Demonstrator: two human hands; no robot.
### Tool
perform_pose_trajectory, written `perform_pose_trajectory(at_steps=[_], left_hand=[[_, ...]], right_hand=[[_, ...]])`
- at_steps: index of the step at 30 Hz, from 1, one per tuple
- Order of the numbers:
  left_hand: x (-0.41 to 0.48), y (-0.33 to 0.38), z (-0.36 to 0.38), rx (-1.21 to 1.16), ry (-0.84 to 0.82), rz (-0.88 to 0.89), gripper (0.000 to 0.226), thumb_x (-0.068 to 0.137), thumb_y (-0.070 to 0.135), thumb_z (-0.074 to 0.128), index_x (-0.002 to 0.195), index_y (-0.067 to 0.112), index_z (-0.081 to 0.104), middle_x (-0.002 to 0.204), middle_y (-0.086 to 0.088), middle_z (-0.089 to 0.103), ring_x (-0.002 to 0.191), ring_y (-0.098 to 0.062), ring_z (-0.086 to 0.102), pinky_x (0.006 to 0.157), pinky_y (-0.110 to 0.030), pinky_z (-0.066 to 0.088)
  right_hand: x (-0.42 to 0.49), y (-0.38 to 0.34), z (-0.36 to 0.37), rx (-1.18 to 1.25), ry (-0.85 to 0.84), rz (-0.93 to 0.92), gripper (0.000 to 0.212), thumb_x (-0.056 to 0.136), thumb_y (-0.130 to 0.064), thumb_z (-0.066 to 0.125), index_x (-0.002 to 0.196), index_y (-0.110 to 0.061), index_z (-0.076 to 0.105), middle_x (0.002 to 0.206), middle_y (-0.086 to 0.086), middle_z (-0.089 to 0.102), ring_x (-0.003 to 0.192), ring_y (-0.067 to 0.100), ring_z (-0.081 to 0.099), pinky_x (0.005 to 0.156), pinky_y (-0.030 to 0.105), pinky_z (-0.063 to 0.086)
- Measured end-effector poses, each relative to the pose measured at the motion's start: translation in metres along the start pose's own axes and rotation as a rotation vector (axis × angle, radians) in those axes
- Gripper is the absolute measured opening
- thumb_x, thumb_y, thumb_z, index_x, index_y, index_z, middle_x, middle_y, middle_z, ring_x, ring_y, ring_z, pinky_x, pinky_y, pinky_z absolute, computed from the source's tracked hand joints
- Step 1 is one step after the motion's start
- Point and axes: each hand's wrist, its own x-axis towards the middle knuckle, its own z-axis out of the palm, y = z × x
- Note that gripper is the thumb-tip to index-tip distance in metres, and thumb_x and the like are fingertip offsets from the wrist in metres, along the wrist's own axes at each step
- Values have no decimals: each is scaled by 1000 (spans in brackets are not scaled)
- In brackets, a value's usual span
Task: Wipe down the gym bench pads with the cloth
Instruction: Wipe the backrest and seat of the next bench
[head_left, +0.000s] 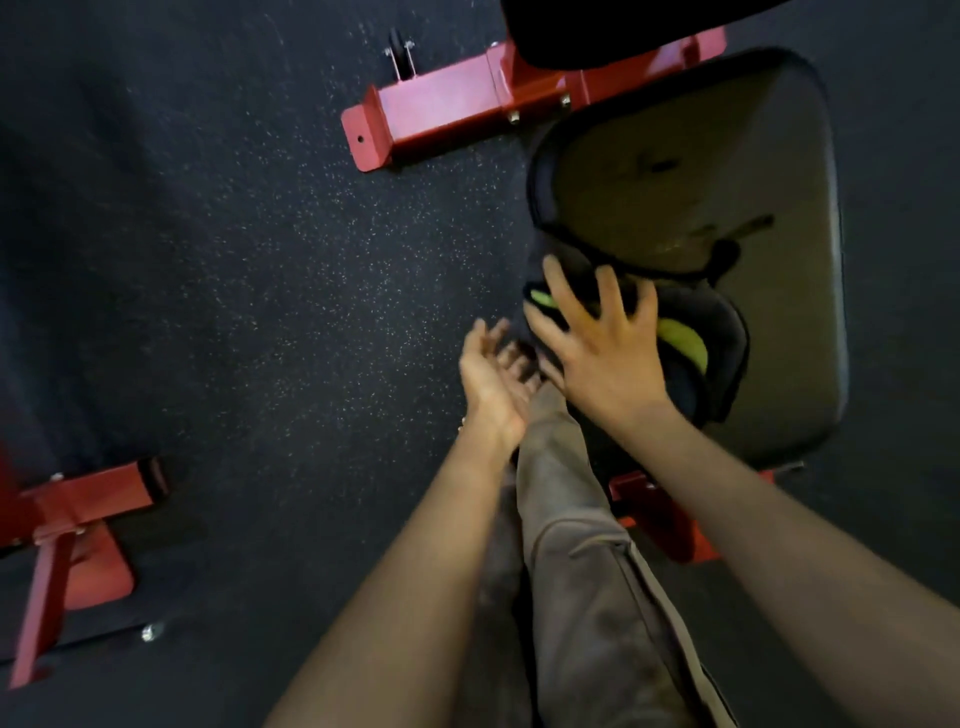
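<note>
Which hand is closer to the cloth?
Right. The right hand presses flat on the cloth with its fingers spread. The left hand is open beside it, off the bench pad.

The person wears loose grey-brown trousers (582, 597) with a paler seam line down the outer side. Flanking the trousers, the left hand (493, 379) and right hand (602, 358) are ungloved, the forearms bare.

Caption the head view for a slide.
Right hand presses a dark-and-green cloth on the black bench pad; left hand open alongside, red frame beyond.
</note>
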Motion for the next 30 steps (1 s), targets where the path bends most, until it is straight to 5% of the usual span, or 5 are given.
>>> perform_pose_trajectory(at_steps=[5, 12, 17, 23, 30], left_hand=[[-1, 7, 23, 342, -101, 84, 56, 99, 49, 23, 142, 17, 40, 148, -7, 38, 138, -23, 31, 111, -42, 22], [-14, -7, 41, 277, -176, 59, 56, 99, 49, 30, 145, 17, 35, 147, -7, 39, 136, -23, 35, 109, -41, 29], [-11, -6, 45, 367, -117, 311, 39, 101, 32, 37, 131, 10, 51, 127, -6, 59, 118, -16, 54, 107, -35, 37], [-16, -25, 57, 900, -61, 617, 53, 101, 28, 40, 149, 14, 22, 157, -3, 18, 143, -14, 18, 115, -26, 16], [-7, -24, 43, 1178, -155, 933, 58, 98, 37, 33, 148, 9, 24, 159, -5, 9, 142, -9, 12, 112, -17, 11]], right_hand=[[-122, -7, 3, 33, 61, 55, 44, 87, -36, 63, 130, -25, 59, 148, 11, 40, 118, 41, 40, 91, 59, 33], [-117, 4, 3, 81, 91, 79, 46, 93, -45, 50, 136, -28, 49, 148, 11, 40, 117, 41, 41, 87, 58, 35], [-29, 45, -6, 138, 65, 146, 63, 81, -44, 61, 140, -32, 45, 148, 10, 43, 121, 40, 46, 87, 60, 42], [-90, 66, -13, 184, -6, 708, 57, 92, -51, 42, 146, -35, 36, 156, 6, 29, 123, 43, 40, 89, 59, 37], [-42, 35, -3, 167, 16, 244, 67, 80, -51, 57, 142, -32, 41, 150, 7, 40, 120, 40, 40, 87, 61, 38]])
